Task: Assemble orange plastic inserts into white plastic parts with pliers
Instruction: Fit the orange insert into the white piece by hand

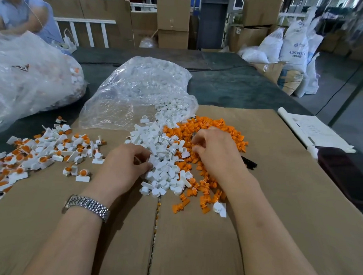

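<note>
On the tabletop [233, 85], over a flat cardboard sheet [280, 187], two bare hands work a mixed heap of small plastic parts. Left hand [129, 166], w/ a metal wristwatch [86, 207], has its fingers curled at the near-left edge of the white parts pile [164, 157] and looks to be pinching one white piece. Right hand [216, 150] is curled over the orange inserts pile [215, 131], fingertips bent in; something small and metallic shows at them, but what it grips can't be told. A dark handle [248, 162], likely the pliers, pokes out just right of that wrist.

Doing the step well, as a judgement: lift one white part and one insert only, shake off neighbours, line the insert up w/ the white part's round socket before squeezing, and press straight w/ the pliers so nothing cracks.

Counts: 2 hands; 1 watch; 1 visible dark handle; 2 clear plastic bags, one [140, 91] spilling white parts, one [25, 79] at far left. White parts and orange inserts: too many to count, approx. hundreds each. Finished pieces [46, 151], white w/ orange centre, lie scattered at left, several dozen at least. 1 paper sheet [318, 132] at right. Another person [23, 16] sits at far left.
</note>
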